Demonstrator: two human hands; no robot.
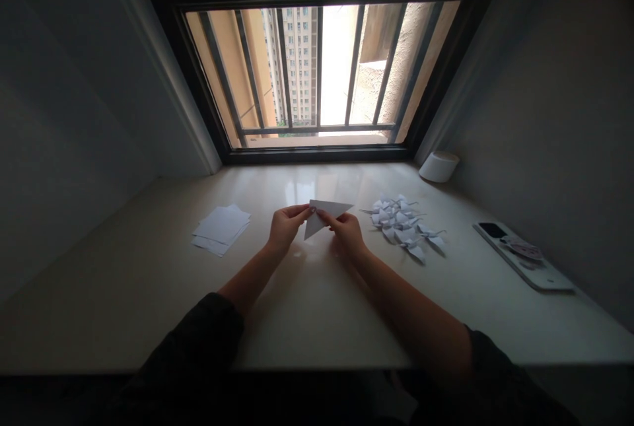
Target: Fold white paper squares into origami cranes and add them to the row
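Observation:
Between both hands a white sheet of paper [331,207] is held up above the table, folded into a triangle with one point to the right and one downward. My left hand [287,224] pinches its upper left corner between thumb and fingers. My right hand [347,229] grips it near the middle, thumb on the near face and fingers partly hidden behind. To the right lies a cluster of several folded white paper cranes [399,222]. A loose stack of square white paper [221,228] rests to the left.
The pale glossy table [297,320] runs up to a barred window [317,76]. A white cylindrical object [438,166] stands at the back right by the wall. Near the right edge lies a phone [525,257] with its camera side up.

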